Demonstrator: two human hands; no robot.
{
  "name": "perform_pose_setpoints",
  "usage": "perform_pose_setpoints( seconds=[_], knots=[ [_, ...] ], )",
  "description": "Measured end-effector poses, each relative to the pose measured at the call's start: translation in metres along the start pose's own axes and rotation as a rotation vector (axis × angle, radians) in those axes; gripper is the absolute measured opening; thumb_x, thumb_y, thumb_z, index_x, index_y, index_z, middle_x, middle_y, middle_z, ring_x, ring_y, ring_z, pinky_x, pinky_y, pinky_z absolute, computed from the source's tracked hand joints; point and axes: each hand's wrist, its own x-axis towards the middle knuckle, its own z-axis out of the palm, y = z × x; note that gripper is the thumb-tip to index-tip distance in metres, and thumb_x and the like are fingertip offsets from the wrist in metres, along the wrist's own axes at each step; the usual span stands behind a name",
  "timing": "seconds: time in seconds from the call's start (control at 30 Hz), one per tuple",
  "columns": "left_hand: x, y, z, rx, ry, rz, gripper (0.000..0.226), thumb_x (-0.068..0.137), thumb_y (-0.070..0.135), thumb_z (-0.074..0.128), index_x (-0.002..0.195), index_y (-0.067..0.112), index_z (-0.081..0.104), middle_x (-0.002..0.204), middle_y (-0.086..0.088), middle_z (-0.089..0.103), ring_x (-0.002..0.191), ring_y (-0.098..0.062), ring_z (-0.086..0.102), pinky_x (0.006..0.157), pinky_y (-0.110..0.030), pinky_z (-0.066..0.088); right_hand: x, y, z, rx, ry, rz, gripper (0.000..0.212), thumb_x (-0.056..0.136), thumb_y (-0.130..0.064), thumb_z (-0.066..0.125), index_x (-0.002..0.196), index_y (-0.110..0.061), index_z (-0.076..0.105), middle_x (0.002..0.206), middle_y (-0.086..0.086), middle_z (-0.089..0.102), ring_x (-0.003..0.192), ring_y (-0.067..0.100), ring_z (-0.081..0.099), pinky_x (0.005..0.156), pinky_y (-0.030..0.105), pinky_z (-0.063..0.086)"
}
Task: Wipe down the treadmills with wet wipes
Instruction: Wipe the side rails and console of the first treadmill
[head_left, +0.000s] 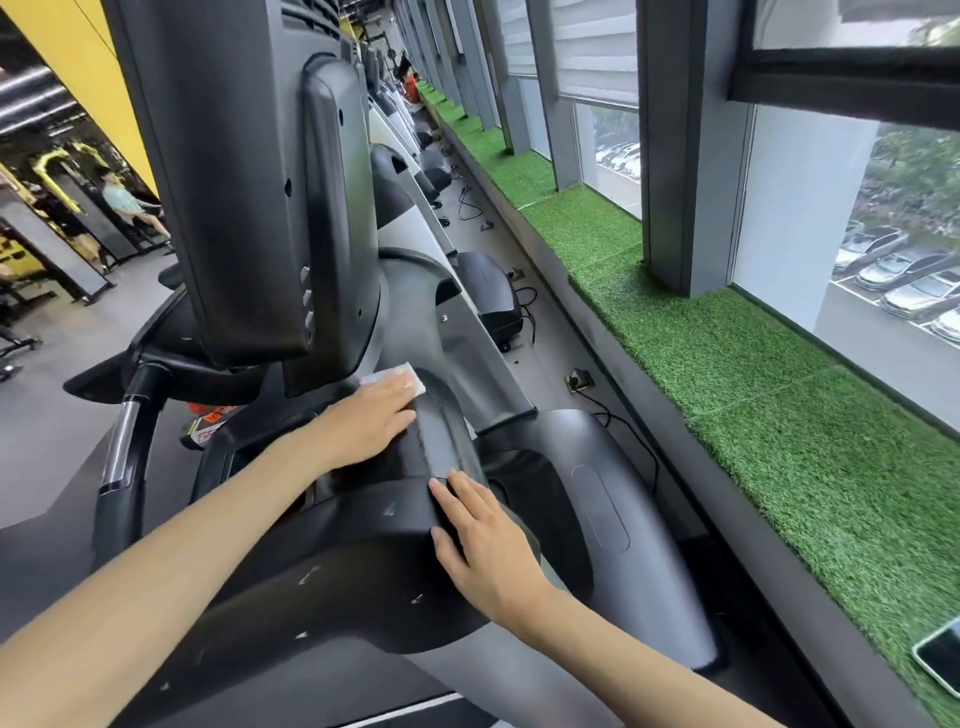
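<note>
black treadmill (363, 545) fills the centre, turf sill (727, 364) and windows at right. left hand (371, 415) presses flat on the wipe (395, 378) at mid-frame; right hand (480, 535) rests open on the console.

Left hand (371, 415) flat, arm outstretched, right hand (483, 540) flat, fingers (460, 488) straight

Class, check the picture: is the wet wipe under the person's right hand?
No: the wet wipe lies under the left hand, while the right hand rests flat and bare on the black treadmill housing.
</note>
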Motion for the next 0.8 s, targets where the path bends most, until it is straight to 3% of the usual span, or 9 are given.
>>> perform_pose_setpoints(
  seconds=[0.07,0.13,0.23,0.3,0.47,0.53,0.6,0.73,0.8],
  knots=[
    [-0.014,0.018,0.009,-0.078,-0.125,0.067,0.033,0.101,0.025,0.039,0.131,0.023,0.051,0.141,0.013,0.043,0.130,-0.006,0.038,0.112,-0.033,0.030,0.000,0.000,0.001,-0.010,0.022,-0.010,0.046,0.093,-0.029,0.045,0.132,-0.006,0.054,0.129,0.009,0.057,0.125,0.018,0.042,0.110,0.018,0.025],
    [-0.029,0.022,0.013,-0.166,-0.248,0.075,0.039,0.103,0.026,0.040,0.142,0.028,0.045,0.148,0.023,0.030,0.138,0.008,0.021,0.118,-0.022,0.016,0.000,-0.001,0.002,-0.017,0.043,-0.012,0.046,0.093,-0.030,0.044,0.131,-0.008,0.056,0.130,0.008,0.058,0.125,0.017,0.045,0.106,0.023,0.035],
    [-0.038,0.002,-0.002,-0.260,-0.075,-0.104,0.039,0.103,0.024,0.041,0.142,0.030,0.043,0.143,0.029,0.025,0.132,0.021,0.016,0.113,-0.008,0.009,0.000,-0.002,0.002,-0.025,0.055,0.025,0.045,0.093,-0.031,0.041,0.131,-0.011,0.056,0.132,0.006,0.058,0.125,0.017,0.046,0.100,0.024,0.042],
    [-0.049,-0.007,-0.004,-0.300,0.078,-0.223,0.041,0.103,0.017,0.041,0.143,0.024,0.042,0.143,0.026,0.025,0.136,0.012,0.019,0.105,0.002,0.005,0.000,-0.004,0.001,-0.031,0.053,0.036,0.045,0.093,-0.031,0.041,0.130,-0.011,0.058,0.130,0.005,0.059,0.125,0.017,0.047,0.098,0.024,0.045],
    [-0.082,0.000,0.022,-0.479,-0.139,-0.086,0.041,0.103,0.023,0.045,0.142,0.033,0.043,0.148,0.025,0.033,0.138,0.009,0.025,0.116,-0.016,0.014,0.002,-0.007,-0.001,-0.032,0.045,0.036,0.043,0.093,-0.030,0.041,0.126,-0.010,0.060,0.127,0.004,0.060,0.122,0.016,0.048,0.093,0.025,0.048],
    [-0.085,-0.012,0.012,-0.588,-0.058,-0.168,0.043,0.101,0.030,0.045,0.144,0.030,0.041,0.148,0.023,0.034,0.138,0.004,0.028,0.119,-0.026,0.017,0.003,-0.010,-0.001,-0.040,0.046,0.063,0.043,0.093,-0.031,0.041,0.124,-0.010,0.062,0.125,0.003,0.062,0.120,0.017,0.051,0.090,0.025,0.049],
    [-0.093,-0.019,0.003,-0.524,0.040,-0.239,0.042,0.103,0.018,0.040,0.144,0.026,0.038,0.148,0.023,0.030,0.141,0.001,0.024,0.119,-0.022,0.014,0.003,-0.013,-0.003,-0.055,0.036,0.078,0.044,0.092,-0.031,0.040,0.124,-0.010,0.063,0.125,0.004,0.062,0.120,0.019,0.053,0.091,0.025,0.049],
    [-0.117,-0.009,0.014,-0.397,-0.028,-0.099,0.050,0.100,-0.002,0.042,0.140,0.026,0.047,0.150,0.019,0.031,0.140,0.007,0.021,0.117,-0.017,0.016,0.003,-0.012,-0.007,-0.060,-0.008,0.066,0.047,0.094,-0.033,0.037,0.129,-0.010,0.060,0.129,0.004,0.060,0.123,0.019,0.051,0.093,0.027,0.048],
    [-0.120,-0.012,0.015,-0.373,0.006,-0.129,0.054,0.097,-0.007,0.042,0.139,0.027,0.049,0.150,0.016,0.034,0.140,0.002,0.028,0.116,-0.020,0.022,0.004,-0.013,-0.007,-0.057,-0.007,0.080,0.047,0.094,-0.033,0.037,0.128,-0.009,0.060,0.127,0.005,0.060,0.122,0.020,0.052,0.092,0.028,0.050]
  ],
)
